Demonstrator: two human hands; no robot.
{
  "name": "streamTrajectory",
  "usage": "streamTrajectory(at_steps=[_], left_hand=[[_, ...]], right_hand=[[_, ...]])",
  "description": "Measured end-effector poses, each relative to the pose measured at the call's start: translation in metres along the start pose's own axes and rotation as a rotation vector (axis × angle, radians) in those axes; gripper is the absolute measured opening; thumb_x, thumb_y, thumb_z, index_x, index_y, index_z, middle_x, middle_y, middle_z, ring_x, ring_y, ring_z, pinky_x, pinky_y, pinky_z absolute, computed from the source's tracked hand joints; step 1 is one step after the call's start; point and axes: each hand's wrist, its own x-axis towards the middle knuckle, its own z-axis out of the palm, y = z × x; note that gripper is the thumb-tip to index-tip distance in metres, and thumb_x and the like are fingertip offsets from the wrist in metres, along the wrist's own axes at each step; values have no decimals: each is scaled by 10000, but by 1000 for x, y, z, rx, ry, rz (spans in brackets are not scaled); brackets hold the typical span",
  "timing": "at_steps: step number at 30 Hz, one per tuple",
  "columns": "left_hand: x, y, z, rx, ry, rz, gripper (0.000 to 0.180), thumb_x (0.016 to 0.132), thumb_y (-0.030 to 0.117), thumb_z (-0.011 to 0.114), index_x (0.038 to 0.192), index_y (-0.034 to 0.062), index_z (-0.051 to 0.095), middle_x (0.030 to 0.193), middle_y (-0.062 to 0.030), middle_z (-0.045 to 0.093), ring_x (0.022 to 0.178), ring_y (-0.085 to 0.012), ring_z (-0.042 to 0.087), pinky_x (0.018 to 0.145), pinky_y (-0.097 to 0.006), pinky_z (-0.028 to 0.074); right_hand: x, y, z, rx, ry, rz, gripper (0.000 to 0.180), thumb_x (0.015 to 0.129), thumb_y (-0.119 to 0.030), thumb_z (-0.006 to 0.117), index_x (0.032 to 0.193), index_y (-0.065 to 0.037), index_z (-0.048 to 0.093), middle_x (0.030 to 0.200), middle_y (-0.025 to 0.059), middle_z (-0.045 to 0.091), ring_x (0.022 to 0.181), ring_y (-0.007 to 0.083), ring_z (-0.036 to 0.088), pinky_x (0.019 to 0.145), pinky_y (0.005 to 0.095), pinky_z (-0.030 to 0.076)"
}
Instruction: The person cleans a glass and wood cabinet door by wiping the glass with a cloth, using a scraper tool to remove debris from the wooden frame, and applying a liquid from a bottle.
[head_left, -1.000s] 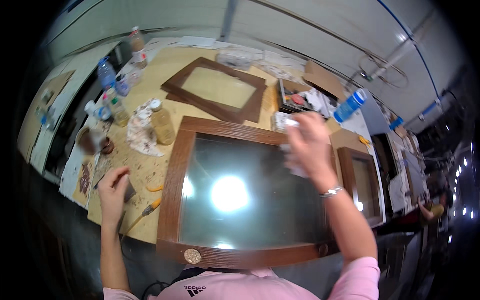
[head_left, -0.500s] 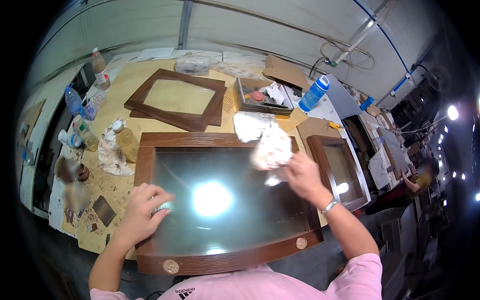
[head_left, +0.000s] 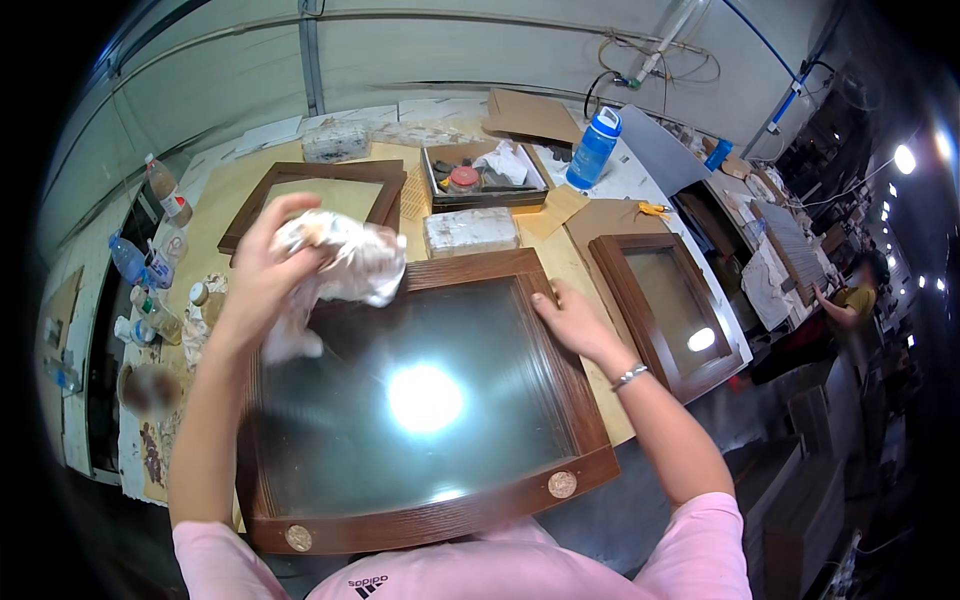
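Note:
A brown wooden-framed glass panel (head_left: 430, 530) lies in front of me, a bright light mirrored in its glass. My left hand (head_left: 265, 265) is raised over the panel's far left corner, fingers closed round a crumpled white cloth (head_left: 355, 262) with brownish stains. The cloth hangs down and hides that corner. At the panel's right side, my right hand (head_left: 580, 322) grips the wooden rail, its fingertips on the wood. Two round, light-coloured discs sit on the near rail, one towards each end.
Stacked brown frames (head_left: 390, 195) lie at the far left, and another glazed frame (head_left: 670, 310) at the right. A white wrapped block (head_left: 470, 232), an open box (head_left: 480, 200) and a blue bottle (head_left: 594, 150) stand beyond. Several bottles line the left. A person (head_left: 845, 310) works at the far right.
The cloth has passed from my right hand to my left and moved to the panel's far left. My right hand now holds the right rail. The panel appears slightly turned.

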Motion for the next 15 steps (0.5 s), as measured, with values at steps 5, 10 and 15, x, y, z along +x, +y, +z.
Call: streamTrajectory(at_steps=[5, 10, 15], left_hand=[[12, -117, 97, 1220, -61, 382, 638, 870, 253, 701, 1474, 213, 500, 1465, -266, 448, 1282, -435, 462, 1116, -509, 355], [0, -94, 176, 786, -373, 572, 418, 867, 108, 680, 1281, 154, 648, 1260, -173, 596, 1070, -368, 577, 932, -464, 477], [8, -64, 88, 1039, -416, 341, 420, 842, 152, 671, 1261, 160, 648, 1114, -175, 685, 912, -375, 695, 774, -473, 577]], right_hand=[[5, -31, 16, 19, -37, 83, 477, 1043, -351, 449, 1195, 97, 512, 985, 380, 660, 984, 534, 636, 896, 554, 499], [4, -20, 17, 39, 0, 44, 427, 1053, -335, 425, 1131, 74, 518, 927, 359, 666, 922, 527, 641, 858, 575, 496], [-1, -24, 12, 37, -14, 68, 414, 1056, -329, 414, 1118, 69, 512, 911, 355, 665, 906, 525, 642, 847, 579, 498]])
